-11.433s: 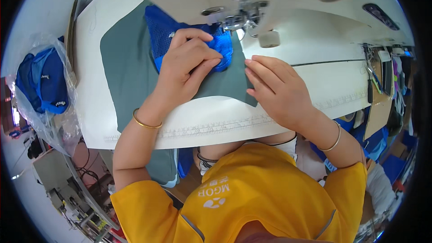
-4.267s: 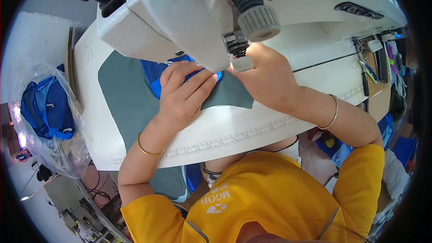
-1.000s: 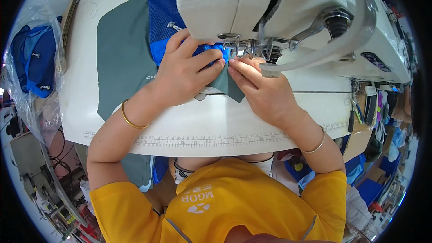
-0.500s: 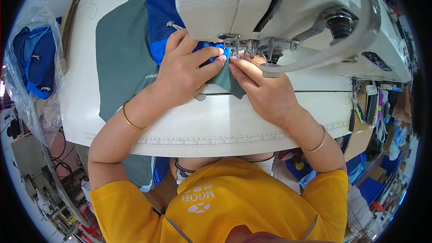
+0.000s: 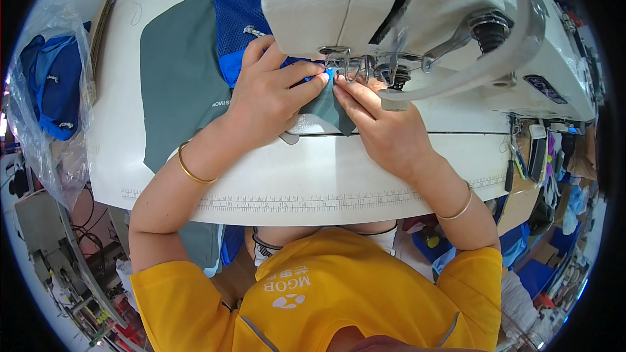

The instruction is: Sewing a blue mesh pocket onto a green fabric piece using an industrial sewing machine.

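Observation:
Grey-green fabric (image 5: 173, 78) lies on the sewing table, with a blue mesh pouch piece (image 5: 238, 16) and its pale cord on top. Both reach under the needle area of a white sewing machine (image 5: 319, 6). My left hand (image 5: 267, 98) presses down on the blue piece, its thumb and index finger closed together on the cloth just left of the presser foot (image 5: 345, 65). On the other side, my right hand (image 5: 391, 130) has its thumb and index finger closed at the grey-green edge. The fingertips nearly meet; the stitching point is partly hidden.
A printed ruler (image 5: 313, 203) runs along the near table edge (image 5: 280, 220). At the left hangs a clear plastic bag (image 5: 72, 91) with blue items inside. Small tools (image 5: 515, 156) lie at the right end. The machine's curved guard (image 5: 469, 91) overhangs my right hand.
The grey-green fabric and blue pouch piece have slid slightly away from me under the presser foot. Both hands keep their hold and have moved barely at all.

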The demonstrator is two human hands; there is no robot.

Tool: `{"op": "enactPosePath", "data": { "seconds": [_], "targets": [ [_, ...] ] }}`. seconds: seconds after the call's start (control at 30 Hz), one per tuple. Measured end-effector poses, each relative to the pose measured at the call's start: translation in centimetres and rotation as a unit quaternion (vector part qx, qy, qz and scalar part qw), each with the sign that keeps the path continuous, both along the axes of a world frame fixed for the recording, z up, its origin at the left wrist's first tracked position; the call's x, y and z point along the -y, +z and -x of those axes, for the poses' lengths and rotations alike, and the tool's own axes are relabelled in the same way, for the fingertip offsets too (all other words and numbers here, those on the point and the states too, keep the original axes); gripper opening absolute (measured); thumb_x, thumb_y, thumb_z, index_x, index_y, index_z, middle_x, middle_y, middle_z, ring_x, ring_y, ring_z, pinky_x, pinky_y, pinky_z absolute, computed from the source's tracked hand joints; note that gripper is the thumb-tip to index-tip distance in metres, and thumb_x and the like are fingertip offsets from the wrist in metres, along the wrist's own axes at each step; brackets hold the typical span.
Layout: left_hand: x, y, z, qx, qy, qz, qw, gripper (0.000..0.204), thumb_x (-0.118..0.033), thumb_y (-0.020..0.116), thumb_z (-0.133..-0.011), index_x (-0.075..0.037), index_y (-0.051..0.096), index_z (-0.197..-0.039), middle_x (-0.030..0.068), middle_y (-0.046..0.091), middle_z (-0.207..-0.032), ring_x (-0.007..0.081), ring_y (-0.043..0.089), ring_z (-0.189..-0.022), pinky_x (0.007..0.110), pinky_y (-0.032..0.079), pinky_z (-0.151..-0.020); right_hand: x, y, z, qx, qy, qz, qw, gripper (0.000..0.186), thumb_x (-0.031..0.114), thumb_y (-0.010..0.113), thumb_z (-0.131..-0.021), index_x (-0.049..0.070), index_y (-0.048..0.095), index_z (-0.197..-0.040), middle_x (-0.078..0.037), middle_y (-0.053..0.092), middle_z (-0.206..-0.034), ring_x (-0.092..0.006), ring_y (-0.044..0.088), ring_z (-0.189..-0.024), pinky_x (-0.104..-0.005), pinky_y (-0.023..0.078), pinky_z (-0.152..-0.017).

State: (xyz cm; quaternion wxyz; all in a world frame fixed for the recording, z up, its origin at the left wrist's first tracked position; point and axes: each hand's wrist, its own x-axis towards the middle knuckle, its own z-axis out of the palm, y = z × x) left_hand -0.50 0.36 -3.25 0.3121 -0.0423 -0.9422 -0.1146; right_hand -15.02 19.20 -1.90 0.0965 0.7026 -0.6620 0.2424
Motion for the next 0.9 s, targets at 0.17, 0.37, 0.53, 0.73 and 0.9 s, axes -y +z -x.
{"op": "enactPosePath", "data": {
  "seconds": [0.17, 0.37, 0.53, 0.73, 0.9],
  "targets": [
    [-0.02, 0.39, 0.00, 0.006, -0.003, -0.003, 1.000, 0.029, -0.003, 0.075, -0.067, -0.008, 0.076, -0.095, 0.0029, 0.074, -0.105, 0.0273, 0.060, -0.112, 0.047, 0.040, -0.097, 0.14, -0.22, 0.00, -0.006, -0.001, 0.017, 1.000, 0.025, 0.004, 0.066, -0.082, -0.001, 0.069, -0.107, -0.008, 0.057, -0.085, -0.0250, 0.059, -0.085, -0.0365, 0.053, -0.076],
    [0.34, 0.25, 0.37, -0.007, 0.001, 0.006, 1.000, 0.027, -0.001, 0.074, -0.068, -0.007, 0.076, -0.094, 0.0019, 0.074, -0.103, 0.0269, 0.059, -0.111, 0.046, 0.040, -0.097, -0.15, -0.32, 0.01, -0.017, -0.007, -0.022, 1.000, 0.026, 0.004, 0.066, -0.083, -0.002, 0.069, -0.108, -0.008, 0.060, -0.088, -0.0242, 0.060, -0.087, -0.0361, 0.054, -0.077],
    [0.43, 0.35, 0.39, -0.006, 0.000, 0.005, 1.000, 0.025, -0.001, 0.073, -0.068, -0.007, 0.077, -0.092, 0.0010, 0.075, -0.102, 0.0265, 0.060, -0.109, 0.046, 0.040, -0.097, -0.01, -0.16, -0.07, -0.011, 0.002, -0.004, 1.000, 0.027, 0.004, 0.065, -0.084, -0.004, 0.068, -0.110, -0.010, 0.061, -0.091, -0.0253, 0.061, -0.089, -0.0365, 0.055, -0.078],
    [0.49, 0.47, 0.59, -0.006, -0.001, -0.010, 1.000, 0.024, -0.001, 0.073, -0.069, -0.007, 0.077, -0.092, 0.0014, 0.075, -0.102, 0.0259, 0.060, -0.109, 0.046, 0.040, -0.097, 0.06, -0.12, 0.02, -0.004, 0.004, 0.002, 1.000, 0.027, 0.003, 0.064, -0.086, -0.005, 0.068, -0.112, -0.010, 0.062, -0.093, -0.0264, 0.062, -0.091, -0.0377, 0.055, -0.082],
    [0.59, 0.48, 0.70, -0.007, -0.005, -0.018, 1.000, 0.024, -0.002, 0.074, -0.070, -0.007, 0.078, -0.093, 0.0014, 0.075, -0.103, 0.0256, 0.061, -0.109, 0.046, 0.040, -0.097, 0.08, -0.09, 0.06, -0.003, 0.006, 0.015, 1.000, 0.029, 0.003, 0.065, -0.085, -0.005, 0.068, -0.113, -0.011, 0.062, -0.094, -0.0275, 0.062, -0.092, -0.0380, 0.055, -0.084]
  ]
}}
